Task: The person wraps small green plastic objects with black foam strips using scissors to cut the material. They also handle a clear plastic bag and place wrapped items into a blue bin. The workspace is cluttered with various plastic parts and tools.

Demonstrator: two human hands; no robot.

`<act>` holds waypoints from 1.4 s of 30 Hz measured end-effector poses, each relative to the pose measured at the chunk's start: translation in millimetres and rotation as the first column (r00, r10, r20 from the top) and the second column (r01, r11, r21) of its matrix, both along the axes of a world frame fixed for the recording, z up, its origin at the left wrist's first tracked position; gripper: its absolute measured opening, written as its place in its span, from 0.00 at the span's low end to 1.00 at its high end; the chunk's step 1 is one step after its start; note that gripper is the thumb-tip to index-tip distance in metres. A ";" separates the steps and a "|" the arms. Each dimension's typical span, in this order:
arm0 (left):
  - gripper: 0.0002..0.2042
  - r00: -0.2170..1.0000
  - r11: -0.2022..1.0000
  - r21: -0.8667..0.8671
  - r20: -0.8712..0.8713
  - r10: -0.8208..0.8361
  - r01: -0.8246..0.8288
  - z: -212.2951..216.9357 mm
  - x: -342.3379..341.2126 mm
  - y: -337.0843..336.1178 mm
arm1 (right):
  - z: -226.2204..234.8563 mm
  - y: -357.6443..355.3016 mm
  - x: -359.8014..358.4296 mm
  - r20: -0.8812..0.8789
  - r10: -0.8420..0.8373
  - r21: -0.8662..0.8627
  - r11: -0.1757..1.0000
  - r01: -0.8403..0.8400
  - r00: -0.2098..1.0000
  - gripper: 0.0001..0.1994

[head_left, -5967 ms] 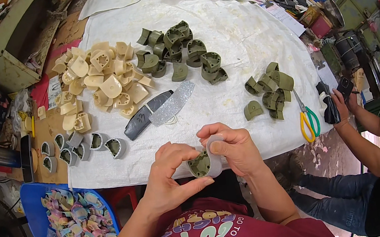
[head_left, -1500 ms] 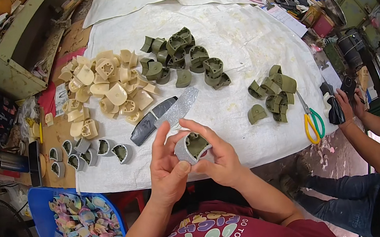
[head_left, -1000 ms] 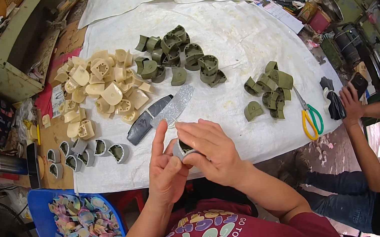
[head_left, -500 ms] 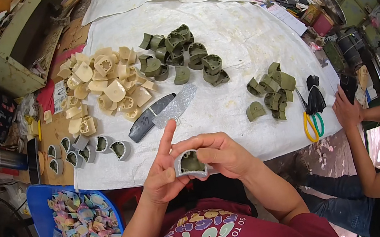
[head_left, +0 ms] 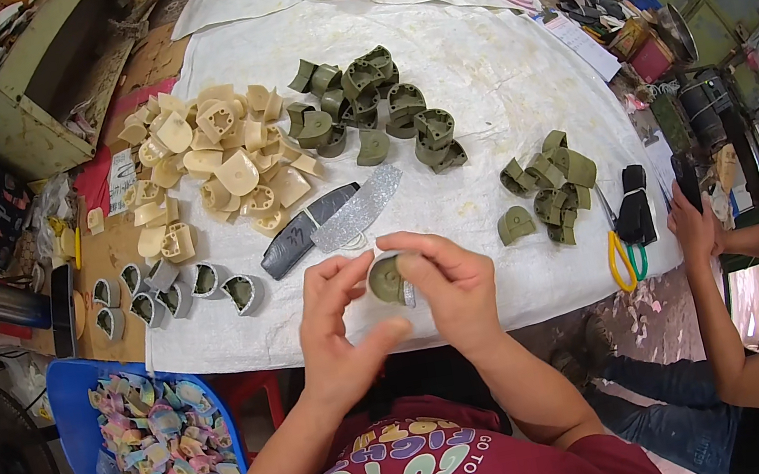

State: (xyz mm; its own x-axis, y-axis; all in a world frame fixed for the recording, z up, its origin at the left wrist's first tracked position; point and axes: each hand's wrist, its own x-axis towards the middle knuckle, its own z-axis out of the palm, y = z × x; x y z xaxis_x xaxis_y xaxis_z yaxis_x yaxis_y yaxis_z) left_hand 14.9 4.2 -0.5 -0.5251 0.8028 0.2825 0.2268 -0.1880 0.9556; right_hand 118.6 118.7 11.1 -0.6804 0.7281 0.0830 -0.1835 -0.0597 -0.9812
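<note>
My right hand pinches a small olive-green curved plastic piece with a grey strip along its side, above the table's near edge. Its smooth face with a small round mark shows. My left hand is just left of it, thumb and fingers apart and curved around empty space; whether a fingertip touches the piece I cannot tell. Beyond my hands lie a glittery silver-grey strip stack and a dark grey wrapped bundle. To the left stand several green pieces wrapped in grey, hollow side up.
Cream pieces and olive pieces are heaped farther back; another olive group lies right, near scissors with yellow and green handles. A blue basin of pastel scraps stands lower left. A co-worker's hand holds a dark object at right.
The piece has turned from its hollow side to its smooth face. My left hand has let go and opened beside it; both hands have risen slightly toward the strips.
</note>
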 end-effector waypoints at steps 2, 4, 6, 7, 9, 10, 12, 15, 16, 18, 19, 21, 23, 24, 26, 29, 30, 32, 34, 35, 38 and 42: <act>0.33 1.000 0.995 0.093 -0.003 -0.027 0.027 0.9 6.0 3.3 | 3.5 -7.0 -3.6 -0.106 -0.033 -0.281 0.960 0.001 0.994 0.13; 0.35 0.977 0.977 0.211 0.210 -0.034 -0.012 -7.7 15.2 9.9 | 6.5 -20.2 -13.3 -0.192 -0.082 -0.330 0.944 0.015 0.978 0.13; 0.38 0.902 0.967 0.252 0.409 -0.140 0.036 -6.7 10.4 5.4 | 3.6 -19.3 -13.6 -0.135 -0.075 -0.038 0.997 0.070 0.988 0.17; 0.39 0.820 0.960 0.273 0.535 -0.203 0.059 -6.1 6.3 2.9 | 3.8 -9.5 -9.0 -0.090 -0.055 0.221 0.973 0.074 0.994 0.19; 0.45 0.539 0.950 0.287 0.785 -0.306 0.122 7.1 -3.7 0.2 | 1.3 7.9 -2.3 -0.040 0.127 0.369 0.924 -0.103 0.991 0.28; 0.47 0.489 0.934 0.305 0.796 -0.357 0.185 10.5 -4.7 -0.7 | 4.7 8.1 0.5 -0.021 0.236 0.246 0.943 -0.224 0.972 0.30; 0.50 0.376 0.887 0.347 0.812 -0.446 0.304 13.6 -5.7 -1.9 | 14.6 3.9 5.4 -0.025 0.446 -0.014 0.895 -0.447 0.895 0.33; 0.50 0.252 0.883 0.387 0.856 -0.451 0.265 17.8 -1.6 0.0 | 12.8 0.4 4.8 0.039 0.347 0.108 0.931 -0.349 0.937 0.34; 0.49 0.212 0.889 0.390 0.873 -0.440 0.239 20.9 0.2 1.2 | 12.6 0.0 4.1 0.064 0.299 0.206 0.930 -0.306 0.952 0.34; 0.47 0.222 0.879 0.395 0.862 -0.455 0.269 22.2 -0.2 1.0 | 13.3 1.0 4.0 0.110 0.263 0.349 0.893 -0.285 0.959 0.34; 0.45 0.228 0.873 0.397 0.856 -0.463 0.283 22.7 -0.4 0.7 | 14.2 1.7 3.9 0.130 0.243 0.418 0.866 -0.275 0.961 0.34; 0.44 0.332 0.912 0.319 0.857 -0.394 0.258 22.4 4.7 -0.3 | 19.7 3.2 2.3 0.116 0.350 0.276 0.888 -0.369 0.929 0.31; 0.42 0.389 0.933 0.262 0.855 -0.342 0.245 24.1 7.4 -1.4 | 21.4 7.5 0.0 0.105 0.427 0.225 0.870 -0.439 0.898 0.28; 0.42 0.397 0.938 0.241 0.858 -0.325 0.248 27.5 7.9 -2.4 | 20.0 11.0 -1.4 0.106 0.452 0.246 0.851 -0.463 0.886 0.27; 0.42 0.400 0.947 0.207 0.868 -0.293 0.244 30.6 8.6 -3.8 | 14.6 10.5 -2.5 0.094 0.450 0.275 0.846 -0.457 0.888 0.25; 0.42 0.406 0.956 0.176 0.876 -0.261 0.236 31.3 6.9 -4.0 | 3.5 5.5 -5.9 0.025 0.373 0.415 0.840 -0.349 0.928 0.23; 0.42 0.421 0.957 0.168 0.870 -0.257 0.238 28.3 5.1 -4.7 | -1.8 7.2 -9.4 -0.020 0.355 0.530 0.796 -0.291 0.935 0.24; 0.42 0.456 0.960 0.154 0.855 -0.247 0.233 27.2 4.5 -5.6 | -3.8 8.6 -10.4 -0.055 0.348 0.633 0.737 -0.237 0.936 0.25; 0.43 0.494 0.967 0.147 0.838 -0.233 0.208 28.7 4.8 -6.0 | 0.1 10.2 -9.4 -0.027 0.368 0.633 0.726 -0.269 0.929 0.26; 0.42 0.496 0.971 0.158 0.838 -0.228 0.180 33.1 5.3 -5.4 | 4.3 8.0 -8.7 -0.025 0.322 0.598 0.764 -0.244 0.946 0.26; 0.42 0.517 0.976 0.171 0.828 -0.216 0.133 40.2 4.1 -2.9 | 10.3 4.2 -5.7 0.024 0.248 0.525 0.821 -0.223 0.969 0.26; 0.42 0.503 0.975 0.152 0.838 -0.213 0.160 29.5 2.6 -2.6 | 1.6 9.1 -1.0 0.128 0.217 0.697 0.674 -0.243 0.968 0.26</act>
State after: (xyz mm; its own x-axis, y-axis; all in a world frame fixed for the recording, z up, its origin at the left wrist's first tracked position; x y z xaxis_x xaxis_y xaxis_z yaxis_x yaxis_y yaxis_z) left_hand 17.5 1.7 29.0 -0.3752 0.9113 -0.1696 -0.7279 -0.1764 0.6627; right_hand 117.6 127.8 12.7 -0.8302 0.2848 0.4793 -0.2269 0.6125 -0.7572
